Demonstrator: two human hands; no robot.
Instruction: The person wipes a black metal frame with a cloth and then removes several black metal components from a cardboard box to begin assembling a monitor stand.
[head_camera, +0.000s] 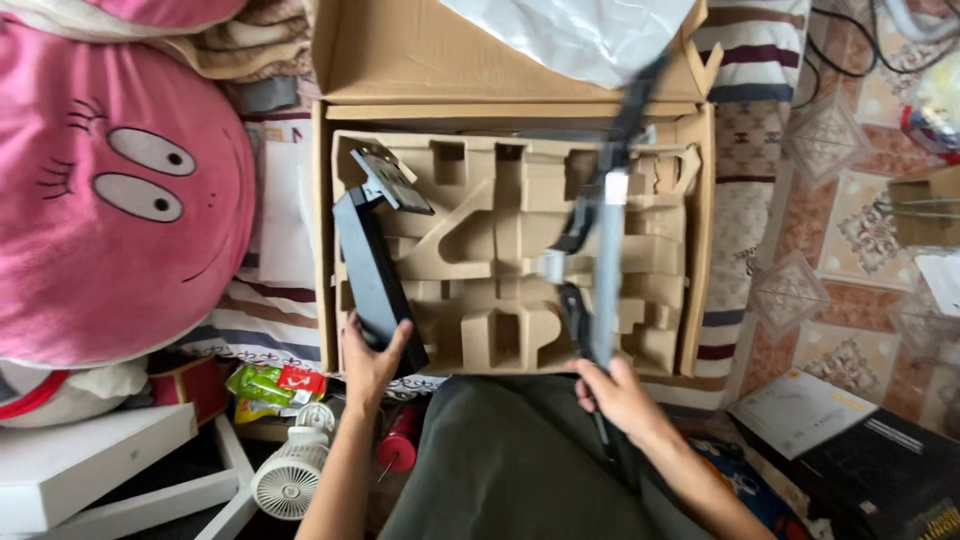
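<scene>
Nearest to the camera, a lap in grey-green cloth (510, 460) is seen between the two forearms. The left hand (368, 362) is closed around the lower end of a black bar with a hinged plate (372, 255), which is held over the left side of the moulded cardboard insert (480, 250). The right hand (618, 396) is wrapped around the bottom of a long grey and black arm (600, 240), which is blurred and crosses the insert up to the box flap. The insert is lying inside an open cardboard box (700, 250). A small white fan (290, 478) and a red bottle (398, 444) are found just beside the left forearm. Further away, a pink plush cushion (110, 190) is pressed near the box, and a clear plastic bag (580, 35) is placed on the far flap.
</scene>
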